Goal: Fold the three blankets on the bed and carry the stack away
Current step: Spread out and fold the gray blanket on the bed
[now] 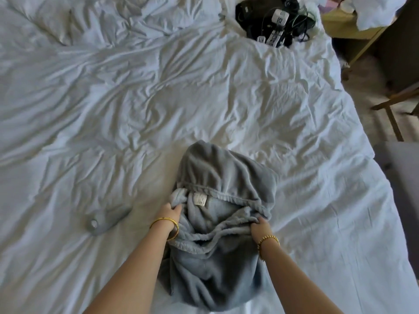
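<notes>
Blanket, grey and fleecy, lies bunched on the bed right under us, and we have it in both hands. Our left hand holds a gathered fold of its hemmed edge, fingers curled into the cloth, so that grip is closed on fabric. Our right hand pinches another stretch of the same edge, fingers buried in the pile. Between the two grips the hem sags in a loose loop, and just beyond the left grip a white tag shows on the inner face. Past both grips the blanket rises in a rounded hump; back toward us it hangs in soft folds between our forearms. We wear a gold bangle on the left wrist and a beaded bracelet on the right. Just outside the left grip, apart from the blanket, a small grey object rests on the rumpled white sheet; we cannot tell what it is. Far beyond the right grip, at the bed's far edge, sits a dark heap of cables. Wooden furniture stands off the bed beyond the right grip.
</notes>
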### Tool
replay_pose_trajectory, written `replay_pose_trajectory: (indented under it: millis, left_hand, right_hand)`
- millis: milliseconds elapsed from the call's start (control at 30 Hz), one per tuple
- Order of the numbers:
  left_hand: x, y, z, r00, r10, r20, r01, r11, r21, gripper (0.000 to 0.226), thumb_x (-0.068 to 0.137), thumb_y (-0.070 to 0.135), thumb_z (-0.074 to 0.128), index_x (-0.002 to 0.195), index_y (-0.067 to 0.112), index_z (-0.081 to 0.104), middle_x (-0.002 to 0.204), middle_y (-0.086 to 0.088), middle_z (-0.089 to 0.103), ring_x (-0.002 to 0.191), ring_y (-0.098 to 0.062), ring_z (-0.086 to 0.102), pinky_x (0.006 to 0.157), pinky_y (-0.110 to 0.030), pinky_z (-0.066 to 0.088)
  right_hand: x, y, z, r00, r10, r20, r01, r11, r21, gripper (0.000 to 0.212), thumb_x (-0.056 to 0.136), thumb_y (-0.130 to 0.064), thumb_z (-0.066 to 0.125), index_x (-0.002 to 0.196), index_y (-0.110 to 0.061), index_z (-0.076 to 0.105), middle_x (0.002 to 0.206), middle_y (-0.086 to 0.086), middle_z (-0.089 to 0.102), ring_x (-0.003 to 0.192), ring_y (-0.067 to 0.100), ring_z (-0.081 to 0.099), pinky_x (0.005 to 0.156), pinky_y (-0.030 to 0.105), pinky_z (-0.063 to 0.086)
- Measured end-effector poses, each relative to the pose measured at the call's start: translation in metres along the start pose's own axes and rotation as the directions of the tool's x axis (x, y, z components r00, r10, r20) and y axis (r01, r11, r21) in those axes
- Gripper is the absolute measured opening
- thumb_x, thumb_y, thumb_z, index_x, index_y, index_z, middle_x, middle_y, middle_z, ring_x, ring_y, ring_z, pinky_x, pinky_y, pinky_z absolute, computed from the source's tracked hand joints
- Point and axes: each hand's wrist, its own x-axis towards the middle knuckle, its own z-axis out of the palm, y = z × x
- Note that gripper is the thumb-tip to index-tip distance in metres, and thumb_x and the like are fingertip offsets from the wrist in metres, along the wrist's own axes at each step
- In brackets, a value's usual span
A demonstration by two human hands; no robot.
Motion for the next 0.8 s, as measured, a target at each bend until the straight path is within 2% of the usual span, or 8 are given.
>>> replay_pose_trajectory:
  millis: [133,233,300,400,467,567,667,800]
  left_hand:
    - [-0.040,0.105,-0.063,0.933,0.287,-0.217,-0.319,0.939,-0.127,0.046,0.096,0.036,0.041,0.124,0.000,0.051,0.125,-0.022,0.055,0.114,-0.034,0.052,0.095,-0.037,0.041]
    - [-0.094,0.194,-0.127,0.733,0.480,-0.482,-0.630,0.746,-0.214,0.040,0.096,0.031,0.045,0.113,-0.003,0.057,0.117,-0.025,0.059,0.108,-0.036,0.055,0.089,-0.036,0.042]
    - [-0.134,0.238,-0.168,0.583,0.527,-0.618,-0.759,0.624,-0.185,0.040,0.095,0.032,0.046,0.105,-0.004,0.059,0.108,-0.027,0.061,0.101,-0.037,0.056,0.081,-0.035,0.043]
    - [-0.174,0.271,-0.209,0.480,0.555,-0.680,-0.830,0.537,-0.148,0.041,0.094,0.036,0.049,0.101,-0.003,0.059,0.103,-0.027,0.062,0.096,-0.039,0.057,0.074,-0.034,0.043]
    - [-0.181,0.269,-0.220,0.509,0.576,-0.639,-0.809,0.574,-0.126,0.045,0.090,0.039,0.054,0.117,0.002,0.055,0.114,-0.022,0.060,0.106,-0.037,0.056,0.080,-0.033,0.043]
    - [-0.177,0.234,-0.212,0.749,0.454,-0.483,-0.595,0.781,-0.189,0.086,0.084,0.048,0.060,0.148,0.013,0.015,0.146,-0.019,0.033,0.131,-0.037,0.038,0.101,-0.042,0.037]
    - [-0.164,0.182,-0.188,0.864,0.387,-0.322,-0.464,0.860,-0.213,0.100,0.081,0.053,0.061,0.149,0.011,0.001,0.153,-0.016,0.023,0.137,-0.034,0.030,0.110,-0.042,0.029]
    - [-0.161,0.100,-0.144,0.960,0.281,0.013,-0.274,0.944,-0.184,0.110,0.081,0.049,0.064,0.147,0.012,-0.016,0.156,-0.016,0.009,0.140,-0.032,0.024,0.110,-0.039,0.028]
  right_hand:
    - [-0.031,-0.129,-0.043,0.962,-0.267,-0.062,0.273,0.949,0.157,0.042,0.093,0.003,0.031,0.129,-0.013,0.046,0.116,0.013,0.054,0.118,0.030,0.047,0.093,0.028,0.037]
    - [-0.073,-0.235,-0.099,0.823,-0.494,-0.278,0.564,0.766,0.309,0.052,0.090,0.006,0.029,0.138,-0.011,0.041,0.129,0.013,0.049,0.126,0.028,0.042,0.097,0.022,0.030]
    - [-0.106,-0.290,-0.136,0.708,-0.575,-0.410,0.703,0.634,0.323,0.050,0.089,0.006,0.029,0.134,-0.012,0.045,0.121,0.007,0.051,0.120,0.023,0.047,0.092,0.019,0.031]
    - [-0.146,-0.332,-0.173,0.559,-0.648,-0.517,0.821,0.520,0.236,0.048,0.088,0.006,0.029,0.130,-0.011,0.047,0.112,-0.001,0.051,0.106,0.015,0.049,0.087,0.017,0.036]
    - [-0.158,-0.334,-0.182,0.550,-0.652,-0.521,0.816,0.552,0.171,0.043,0.088,0.007,0.028,0.128,-0.004,0.042,0.111,0.005,0.049,0.106,0.021,0.049,0.092,0.027,0.040]
    - [-0.155,-0.305,-0.174,0.672,-0.566,-0.478,0.669,0.740,0.064,0.041,0.091,0.004,0.028,0.131,0.001,0.034,0.129,0.019,0.045,0.116,0.033,0.047,0.100,0.039,0.039]
    - [-0.148,-0.248,-0.151,0.772,-0.452,-0.448,0.489,0.872,-0.037,0.033,0.093,0.000,0.031,0.124,0.001,0.045,0.128,0.023,0.048,0.116,0.036,0.049,0.094,0.036,0.039]
    - [-0.139,-0.152,-0.110,0.902,-0.240,-0.358,0.279,0.958,0.062,0.036,0.092,0.000,0.035,0.124,-0.002,0.052,0.124,0.024,0.055,0.115,0.038,0.052,0.094,0.039,0.042]
